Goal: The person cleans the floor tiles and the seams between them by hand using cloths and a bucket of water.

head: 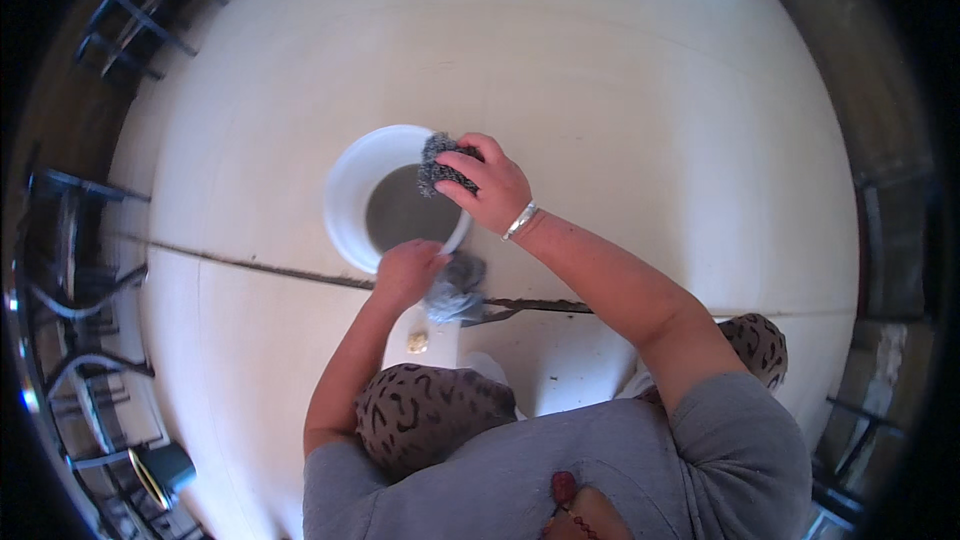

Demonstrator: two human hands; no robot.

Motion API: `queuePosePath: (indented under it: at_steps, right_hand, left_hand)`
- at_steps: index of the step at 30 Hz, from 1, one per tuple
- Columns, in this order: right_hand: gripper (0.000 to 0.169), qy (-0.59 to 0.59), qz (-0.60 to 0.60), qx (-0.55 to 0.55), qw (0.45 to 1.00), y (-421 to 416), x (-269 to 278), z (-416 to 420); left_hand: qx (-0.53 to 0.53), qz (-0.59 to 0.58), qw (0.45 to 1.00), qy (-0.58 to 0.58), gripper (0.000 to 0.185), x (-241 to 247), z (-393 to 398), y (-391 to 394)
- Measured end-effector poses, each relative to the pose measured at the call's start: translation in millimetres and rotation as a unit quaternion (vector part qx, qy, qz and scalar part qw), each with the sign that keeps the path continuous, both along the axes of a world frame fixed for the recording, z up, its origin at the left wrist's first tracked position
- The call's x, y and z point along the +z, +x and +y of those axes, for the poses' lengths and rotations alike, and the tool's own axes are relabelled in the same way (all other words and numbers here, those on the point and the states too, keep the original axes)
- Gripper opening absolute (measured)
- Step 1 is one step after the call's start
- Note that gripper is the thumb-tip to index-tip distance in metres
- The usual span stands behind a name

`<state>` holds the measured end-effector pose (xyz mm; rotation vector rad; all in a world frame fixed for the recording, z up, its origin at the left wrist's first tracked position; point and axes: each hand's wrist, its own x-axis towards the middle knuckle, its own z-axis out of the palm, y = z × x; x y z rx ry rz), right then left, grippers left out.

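Note:
A dark grey wiry scouring pad (448, 174) is held in my right hand (491, 184), over the right side of a white basin (352, 172). Murky grey water (411, 210) covers the bottom of the basin. My left hand (407, 271) grips the basin's near rim, its fingertips partly hidden. Right beside that hand, a clear plastic bag (454, 304) with a blurred grey clump (466, 270) rests near the basin.
A dark crack (255, 268) runs across the pale floor (600, 90). A small yellowish lump (417, 343) lies near my knee. Chairs (90, 300) line the left side, with a dark green bucket (165, 469) below them. Dark furniture (862, 435) stands at right.

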<state>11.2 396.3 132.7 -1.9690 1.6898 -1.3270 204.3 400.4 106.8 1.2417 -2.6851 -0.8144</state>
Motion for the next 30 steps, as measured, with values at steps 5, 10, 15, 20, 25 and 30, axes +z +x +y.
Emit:
queuePosePath:
  at_steps: [5,10,15,20,25,30]
  right_hand:
    - [0.037,0.235,0.245,0.144,0.93,60.8,-10.6,-54.3]
    - [0.082,0.501,0.423,0.124,0.745,79.0,-32.6,-66.3]
    - [0.063,0.631,0.409,0.111,0.65,78.3,-79.7,-89.9]
    - [0.04,0.788,0.334,0.103,0.506,91.7,-157.3,-92.9]
    - [0.04,0.711,0.469,0.204,0.482,79.8,-181.6,-107.8]
    - [0.05,0.531,0.591,0.132,0.592,70.3,-152.9,-100.7]
  left_hand:
    - [0.14,0.054,0.988,-0.044,0.025,28.0,-31.1,32.7]
    - [0.034,-0.251,0.963,-0.094,0.057,5.7,-68.6,13.0]
    - [-0.058,-0.429,0.9,0.055,0.083,-36.3,-100.8,-20.9]
    - [-0.152,-0.447,0.817,0.33,0.051,-127.7,-111.7,-6.6]
    - [0.027,-0.341,0.92,0.189,0.032,-46.3,-124.7,-32.1]
    - [0.072,-0.173,0.982,0.037,0.034,-53.4,-112.8,-32.7]
